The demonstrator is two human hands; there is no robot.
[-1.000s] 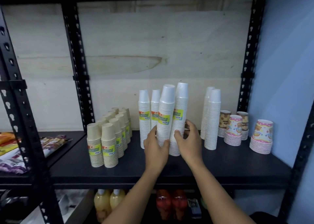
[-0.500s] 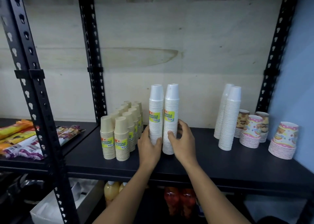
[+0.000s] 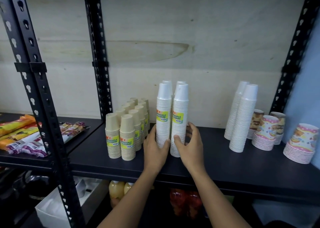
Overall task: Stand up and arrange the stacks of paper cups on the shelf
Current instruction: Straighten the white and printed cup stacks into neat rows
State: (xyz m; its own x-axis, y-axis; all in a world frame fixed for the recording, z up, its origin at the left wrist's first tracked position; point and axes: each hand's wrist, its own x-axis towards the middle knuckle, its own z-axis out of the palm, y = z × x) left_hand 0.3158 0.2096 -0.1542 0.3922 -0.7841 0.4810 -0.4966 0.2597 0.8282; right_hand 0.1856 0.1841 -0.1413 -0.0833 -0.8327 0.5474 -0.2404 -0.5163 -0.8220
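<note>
On the smooth black shelf [image 3: 225, 167], the left hand [image 3: 155, 150] grips the ribbed left white stack [image 3: 163, 106] and the right hand [image 3: 191, 146] the right white stack [image 3: 181, 110], with short beige stacks [image 3: 128, 137] just left.

Bare Hands, Bare Forearms

The left hand [image 3: 155, 147] and the right hand [image 3: 191, 145] were bare, and so were both forearms as far as the bottom edge of the view showed them. The arms were slim, the wrists narrow, the fingers [image 3: 191, 126] slender with rounded tips. Nails were too blurred to tell
</note>
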